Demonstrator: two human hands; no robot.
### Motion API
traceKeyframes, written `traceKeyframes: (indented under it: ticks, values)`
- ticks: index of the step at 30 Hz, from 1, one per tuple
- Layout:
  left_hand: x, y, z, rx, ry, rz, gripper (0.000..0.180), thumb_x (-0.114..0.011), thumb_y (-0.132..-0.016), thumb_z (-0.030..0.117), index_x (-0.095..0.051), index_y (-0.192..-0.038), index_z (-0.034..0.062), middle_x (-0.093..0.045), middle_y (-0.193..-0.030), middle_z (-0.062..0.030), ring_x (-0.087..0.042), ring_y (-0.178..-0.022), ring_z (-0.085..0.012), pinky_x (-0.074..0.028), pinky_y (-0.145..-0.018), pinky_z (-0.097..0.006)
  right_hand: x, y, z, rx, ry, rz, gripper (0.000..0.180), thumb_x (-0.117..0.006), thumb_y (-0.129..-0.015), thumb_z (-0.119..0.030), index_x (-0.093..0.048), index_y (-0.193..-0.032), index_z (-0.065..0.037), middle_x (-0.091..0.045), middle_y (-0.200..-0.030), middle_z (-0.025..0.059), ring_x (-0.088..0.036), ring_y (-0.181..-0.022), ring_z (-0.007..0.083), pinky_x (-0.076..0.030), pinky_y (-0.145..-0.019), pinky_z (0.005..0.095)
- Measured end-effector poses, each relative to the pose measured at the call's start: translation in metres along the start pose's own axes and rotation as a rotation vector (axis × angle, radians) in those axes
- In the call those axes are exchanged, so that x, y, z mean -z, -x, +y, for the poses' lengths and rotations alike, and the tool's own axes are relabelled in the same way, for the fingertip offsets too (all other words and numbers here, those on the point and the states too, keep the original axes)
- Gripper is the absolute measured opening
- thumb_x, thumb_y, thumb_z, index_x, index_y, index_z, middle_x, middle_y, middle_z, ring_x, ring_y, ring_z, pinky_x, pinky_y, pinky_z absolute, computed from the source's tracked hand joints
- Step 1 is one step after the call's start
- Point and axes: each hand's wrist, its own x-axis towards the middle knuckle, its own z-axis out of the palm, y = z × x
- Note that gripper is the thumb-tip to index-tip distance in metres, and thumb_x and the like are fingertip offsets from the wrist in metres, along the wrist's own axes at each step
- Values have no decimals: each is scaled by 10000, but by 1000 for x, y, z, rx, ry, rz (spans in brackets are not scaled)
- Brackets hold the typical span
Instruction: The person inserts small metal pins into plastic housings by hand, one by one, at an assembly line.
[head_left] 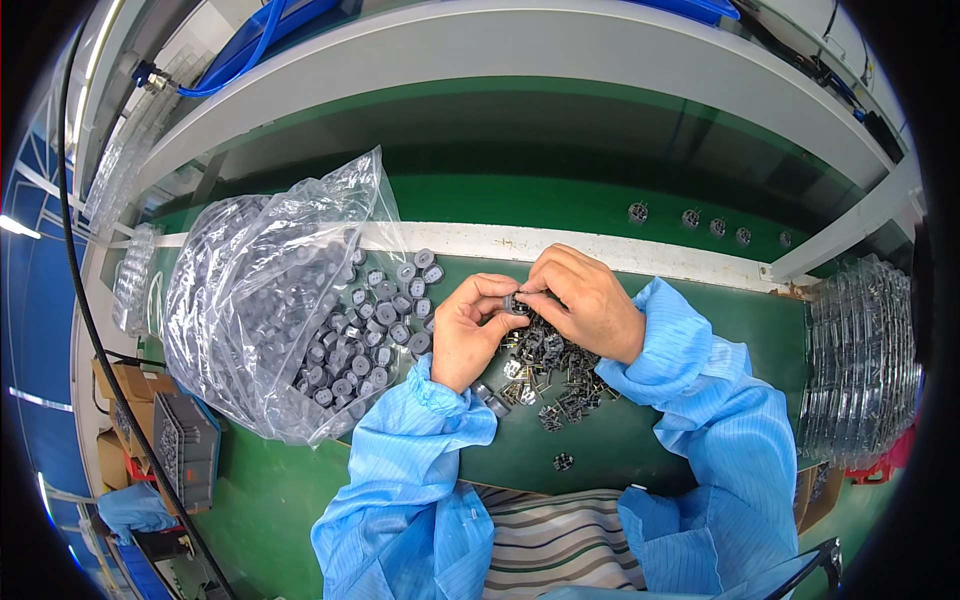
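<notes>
Head view: you are pinching one small grey round plastic cap between left hand and right hand; keep fingertips steady above the dark metal clip pile.

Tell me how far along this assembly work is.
Done: five grey round parts sit in a row on the belt beyond the hands. In hand: left hand and right hand pinch one grey round part together. Left: a clear bag spilling round parts and a pile of small metal clips.

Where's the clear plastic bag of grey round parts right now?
In the head view, the clear plastic bag lies on the green table, left of the left hand, grey round parts spilling from its mouth.
</notes>
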Motion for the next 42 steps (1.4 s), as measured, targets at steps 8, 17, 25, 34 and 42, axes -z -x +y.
traceKeyframes:
  ticks: [8, 17, 25, 34, 42]
  values:
    - [2, -4, 3, -544, -620, 45, 412, -851, -704, 4, -673, -1072, 44, -661, -1189, -89, -612, -1117, -253, -473, -940, -382, -16, 10, 10, -521, -722, -33, 233, -717, -893, -4, -571, -1075, 6, -662, -928, 80, -668, -853, 148, -544, -732, 311]
    - [44, -13, -13, -279, -1612, 353, 708, -738, -895, 344, -462, -1447, -1, -449, -1495, -208, -354, -1432, -425, -215, -1165, -625, 48, 13, 133, -365, 272, 222, 152, -720, -814, -27, -701, -961, 2, -683, -903, 163, -639, -872, 368, -529, -801, 418]
    - [35, -13, -11, -300, -1477, 87, 480, -696, -872, 37, -567, -1334, 30, -564, -1423, -129, -512, -1346, -320, -347, -1162, -525, 39, 0, 98, -141, 538, 81, 206, -754, -757, -30, -706, -954, -65, -650, -972, 99, -584, -978, 328, -479, -842, 445]
    - [32, -12, -10, -354, -1283, 211, 340, -756, -772, 32, -663, -1098, 40, -656, -1147, -119, -593, -1135, -329, -439, -982, -476, -21, 12, 54, -17, -129, -322, 154, -743, -831, -40, -691, -974, -15, -658, -1012, 105, -628, -988, 307, -519, -852, 389]
    - [28, -14, 1, -345, -1023, 242, 344, -725, -868, 31, -627, -1196, 3, -628, -1064, -127, -639, -995, -310, -524, -894, -417, -2, 13, 70, -356, -52, -358, 134, -674, -876, -122, -725, -889, 2, -710, -896, 162, -686, -871, 345, -549, -798, 421]
